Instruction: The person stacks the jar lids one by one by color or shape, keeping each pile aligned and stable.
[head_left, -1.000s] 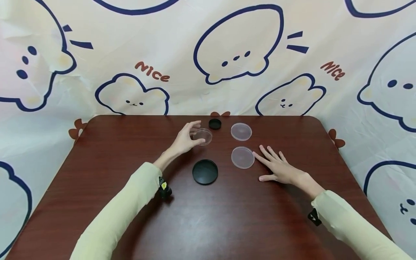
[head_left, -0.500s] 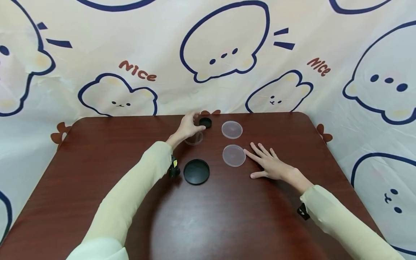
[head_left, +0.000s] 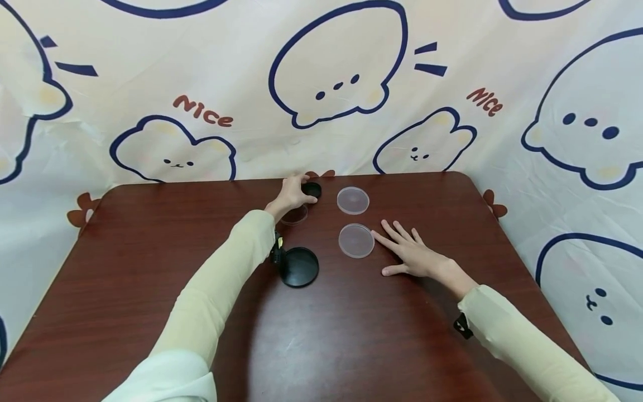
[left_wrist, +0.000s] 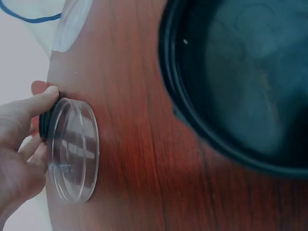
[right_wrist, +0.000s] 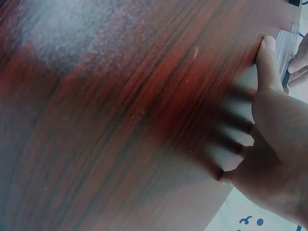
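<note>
At the far edge of the table, my left hand (head_left: 292,194) grips a small black disc-shaped piece (head_left: 312,190) between thumb and fingers. Partly behind that hand lies a clear shallow dish (head_left: 296,216); its rims show in the left wrist view, where the dish (left_wrist: 74,154) stands right beside the black piece. A larger black round dish (head_left: 300,268) sits nearer me, by the left wrist. My right hand (head_left: 414,254) rests on the table with fingers spread. Its index fingertip is at the edge of a clear round disc (head_left: 356,241).
Behind the nearer clear disc lies another clear disc (head_left: 353,201), to the right of the small black piece. The dark wood table (head_left: 321,346) ends at a printed cloth backdrop (head_left: 251,72) behind and along the sides.
My left hand has moved from the clear dish back to the small black piece and now holds it. The head view has shifted a little rightward. The right hand stays in place.
</note>
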Action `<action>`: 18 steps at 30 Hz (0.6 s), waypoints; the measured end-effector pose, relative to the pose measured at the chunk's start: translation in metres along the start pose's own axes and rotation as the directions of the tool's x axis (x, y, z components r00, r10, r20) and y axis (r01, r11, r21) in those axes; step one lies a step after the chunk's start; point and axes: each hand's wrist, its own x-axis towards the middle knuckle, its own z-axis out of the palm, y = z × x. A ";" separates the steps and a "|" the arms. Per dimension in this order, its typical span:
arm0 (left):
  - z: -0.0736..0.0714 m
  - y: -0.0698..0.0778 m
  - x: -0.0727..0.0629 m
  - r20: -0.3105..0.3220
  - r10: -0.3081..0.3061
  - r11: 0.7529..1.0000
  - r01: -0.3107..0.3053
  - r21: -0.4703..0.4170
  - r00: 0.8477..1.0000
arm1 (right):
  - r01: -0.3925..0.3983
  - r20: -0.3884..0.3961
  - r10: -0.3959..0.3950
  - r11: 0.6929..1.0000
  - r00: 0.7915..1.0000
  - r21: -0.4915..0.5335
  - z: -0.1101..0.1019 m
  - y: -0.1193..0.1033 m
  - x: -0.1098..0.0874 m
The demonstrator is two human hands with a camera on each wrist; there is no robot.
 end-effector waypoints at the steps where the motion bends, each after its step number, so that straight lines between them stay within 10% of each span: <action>1: 0.000 0.000 0.000 0.000 0.006 1.000 -0.006 0.028 1.000 | 0.007 -0.009 -0.007 1.000 1.000 0.007 0.000 0.000 0.000; 18: -0.002 0.004 -0.023 -0.099 0.080 0.996 -0.083 -0.028 0.992 | -0.008 -0.003 0.008 1.000 1.000 0.004 0.000 -0.001 0.000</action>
